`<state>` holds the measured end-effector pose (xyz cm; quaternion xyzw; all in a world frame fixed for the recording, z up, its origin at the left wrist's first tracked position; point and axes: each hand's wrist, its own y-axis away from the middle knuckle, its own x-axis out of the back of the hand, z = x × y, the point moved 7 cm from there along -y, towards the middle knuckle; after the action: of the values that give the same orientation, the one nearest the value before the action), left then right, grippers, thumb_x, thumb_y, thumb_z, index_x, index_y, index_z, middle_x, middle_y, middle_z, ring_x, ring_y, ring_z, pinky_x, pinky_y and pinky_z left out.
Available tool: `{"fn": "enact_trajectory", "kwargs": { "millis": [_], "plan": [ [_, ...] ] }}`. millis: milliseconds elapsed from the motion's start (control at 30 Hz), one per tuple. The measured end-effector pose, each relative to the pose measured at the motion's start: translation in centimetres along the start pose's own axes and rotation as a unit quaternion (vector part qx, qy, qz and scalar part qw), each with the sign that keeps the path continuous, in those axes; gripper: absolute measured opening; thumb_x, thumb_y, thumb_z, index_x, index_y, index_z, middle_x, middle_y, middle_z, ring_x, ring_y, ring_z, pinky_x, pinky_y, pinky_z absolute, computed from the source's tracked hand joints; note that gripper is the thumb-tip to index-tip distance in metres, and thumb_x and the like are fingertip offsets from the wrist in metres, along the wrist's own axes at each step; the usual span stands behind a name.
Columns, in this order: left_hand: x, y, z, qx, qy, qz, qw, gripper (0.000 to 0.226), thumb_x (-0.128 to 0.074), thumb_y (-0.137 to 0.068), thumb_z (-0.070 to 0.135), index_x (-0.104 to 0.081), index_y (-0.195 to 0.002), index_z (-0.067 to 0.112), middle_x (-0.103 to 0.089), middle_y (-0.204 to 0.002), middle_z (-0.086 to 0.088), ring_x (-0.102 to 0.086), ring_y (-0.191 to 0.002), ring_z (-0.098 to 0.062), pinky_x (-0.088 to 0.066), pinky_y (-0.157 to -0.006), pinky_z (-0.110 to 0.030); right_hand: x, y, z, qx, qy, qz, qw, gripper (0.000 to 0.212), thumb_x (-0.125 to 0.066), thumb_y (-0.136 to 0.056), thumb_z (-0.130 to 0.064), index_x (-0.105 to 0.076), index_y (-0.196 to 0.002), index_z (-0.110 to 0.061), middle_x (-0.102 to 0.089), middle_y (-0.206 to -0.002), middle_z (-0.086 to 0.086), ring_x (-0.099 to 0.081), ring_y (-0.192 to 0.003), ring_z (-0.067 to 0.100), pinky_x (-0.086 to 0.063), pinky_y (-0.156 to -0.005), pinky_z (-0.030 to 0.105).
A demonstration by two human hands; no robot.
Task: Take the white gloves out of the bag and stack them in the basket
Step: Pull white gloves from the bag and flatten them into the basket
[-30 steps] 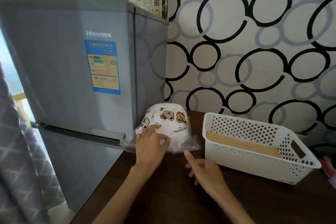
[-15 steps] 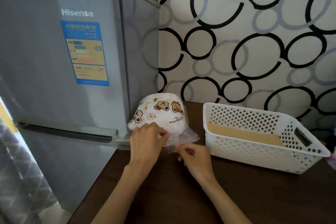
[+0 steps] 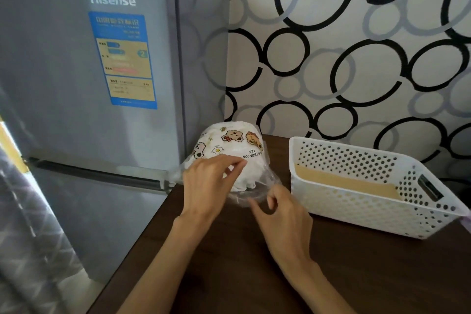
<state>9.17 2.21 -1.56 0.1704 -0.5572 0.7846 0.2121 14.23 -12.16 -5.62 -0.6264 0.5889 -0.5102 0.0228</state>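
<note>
In the head view, a dark brown wooden counter [image 3: 356, 275] runs from the lower middle to the right edge. At its far left corner sits the bag [image 3: 230, 150], a clear plastic one printed with cartoon bears, a fried egg and the words "AFTERNOON TEA". It bulges into a dome, and the white gloves [image 3: 244, 176] show through it as a white bundle; they are inside the bag, not in the basket. The loose clear edge of the bag spreads flat on the counter toward the person.

The left hand [image 3: 209, 186] lies against the near side of the bag, its fingers bent, with thumb and forefinger pinching the plastic at the front of the bundle. The right hand [image 3: 277, 211] is just to the right and nearer, its fingers curled and its thumb and forefinger meeting at the crumpled clear edge of the bag; it looks to be pinching that plastic, though the film is too thin to see sharply. Both forearms come up from the lower edge of the picture.

The basket [image 3: 362, 206] stands on the counter just to the right of the bag, apart from it. It is white plastic with rows of round holes and a slot handle in its right end. A flat brown cardboard sheet [image 3: 344, 181] lies in its bottom.

A grey fridge [image 3: 89, 122] marked "Hisense", with a blue and yellow label [image 3: 125, 61] on its door, stands to the left, touching the counter's edge beside the bag. Behind the counter the wall [image 3: 356, 46] carries black and grey rings on white. A grey patterned curtain [image 3: 25, 250] hangs at the lower left.
</note>
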Motion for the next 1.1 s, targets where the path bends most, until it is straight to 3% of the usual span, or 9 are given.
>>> {"fn": "enact_trajectory", "kwargs": {
  "millis": [100,267,400,567,700,833,900,1033,1100],
  "plan": [
    [-0.2,-0.1,0.5,-0.039,-0.008,-0.015,0.999,0.012,-0.074,-0.081,0.034,-0.076,-0.088,0.024,-0.074,-0.079,0.009,-0.068,-0.069,-0.007,-0.053,-0.061,-0.024,1.8,0.8,-3.4,0.191,0.016,0.103,0.976,0.027,-0.076,-0.075,-0.025,-0.049,-0.075,-0.021,-0.052,-0.073,-0.005,-0.044,-0.069,0.006,-0.036,-0.064,0.016],
    [0.7,-0.2,-2.8,0.023,-0.103,-0.064,0.992,0.079,-0.083,-0.061,0.051,-0.056,-0.130,0.023,-0.059,-0.131,0.000,-0.049,-0.124,-0.023,-0.033,-0.107,-0.046,-0.3,-2.9,-3.1,0.130,0.123,-0.029,0.983,0.077,-0.071,-0.073,-0.040,-0.039,-0.140,-0.020,-0.043,-0.141,0.005,-0.040,-0.129,0.023,-0.036,-0.105,0.038],
    [1.0,1.5,-6.5,0.202,-0.119,-0.159,0.959,0.107,-0.080,-0.062,0.055,-0.024,-0.149,0.029,-0.028,-0.154,0.001,-0.022,-0.142,-0.025,-0.018,-0.115,-0.047,-2.7,-5.3,-5.2,0.199,0.176,-0.180,0.947,0.026,-0.055,-0.093,-0.028,-0.062,-0.118,-0.022,-0.060,-0.124,0.002,-0.054,-0.115,0.020,-0.046,-0.093,0.034],
    [1.4,2.4,-7.4,0.286,-0.083,-0.126,0.946,0.094,-0.080,-0.070,0.039,-0.030,-0.148,0.026,-0.049,-0.141,-0.001,-0.045,-0.130,-0.022,-0.034,-0.109,-0.045,-1.2,-7.8,-5.3,0.179,0.141,-0.100,0.968,0.017,-0.045,-0.099,-0.026,-0.054,-0.110,-0.017,-0.070,-0.090,0.005,-0.067,-0.074,0.025,-0.054,-0.066,0.037],
    [0.7,2.8,-6.2,0.261,-0.046,-0.152,0.952,0.089,-0.080,-0.071,0.036,-0.032,-0.145,0.029,-0.047,-0.141,0.004,-0.049,-0.125,-0.021,-0.041,-0.104,-0.044,0.8,-8.6,-3.8,0.116,0.058,0.020,0.991,0.012,-0.050,-0.097,-0.024,-0.058,-0.097,-0.016,-0.065,-0.064,0.000,-0.060,-0.055,0.020,-0.037,-0.050,0.025],
    [-0.7,3.1,-4.9,0.190,-0.109,-0.265,0.939,0.108,-0.074,-0.066,0.061,-0.014,-0.150,0.028,-0.022,-0.155,0.006,-0.019,-0.143,-0.018,-0.019,-0.116,-0.043,1.1,-8.7,-3.5,0.080,0.017,0.049,0.995,0.010,-0.055,-0.095,-0.024,-0.060,-0.094,-0.016,-0.068,-0.067,-0.001,-0.063,-0.059,0.017,-0.041,-0.051,0.025],
    [-0.3,2.2,-4.6,0.181,-0.056,-0.238,0.952,0.106,-0.065,-0.066,0.072,-0.018,-0.151,0.029,-0.017,-0.158,0.006,-0.012,-0.146,-0.017,-0.013,-0.119,-0.044,0.7,-8.7,-3.6,0.086,0.029,0.021,0.996,0.010,-0.056,-0.094,-0.026,-0.060,-0.095,-0.018,-0.071,-0.074,0.000,-0.067,-0.068,0.018,-0.052,-0.058,0.030],
    [1.6,0.6,-4.3,0.180,0.040,-0.110,0.977,0.041,-0.052,-0.091,0.054,-0.062,-0.124,0.032,-0.054,-0.138,0.008,-0.044,-0.132,-0.017,-0.024,-0.113,-0.036,1.9,-7.2,-4.7,0.153,0.056,0.025,0.986,0.020,-0.070,-0.081,-0.015,-0.063,-0.099,-0.019,-0.067,-0.095,0.000,-0.062,-0.087,0.019,-0.047,-0.071,0.026],
    [1.6,0.8,-4.5,0.218,0.041,-0.110,0.969,0.032,-0.048,-0.095,0.049,-0.068,-0.115,0.034,-0.068,-0.117,0.008,-0.062,-0.110,-0.018,-0.043,-0.098,-0.033,2.3,-4.3,-6.3,0.246,0.059,0.033,0.967,0.021,-0.067,-0.080,-0.011,-0.059,-0.098,-0.018,-0.061,-0.097,0.001,-0.055,-0.089,0.017,-0.047,-0.072,0.026]
  ]
}}
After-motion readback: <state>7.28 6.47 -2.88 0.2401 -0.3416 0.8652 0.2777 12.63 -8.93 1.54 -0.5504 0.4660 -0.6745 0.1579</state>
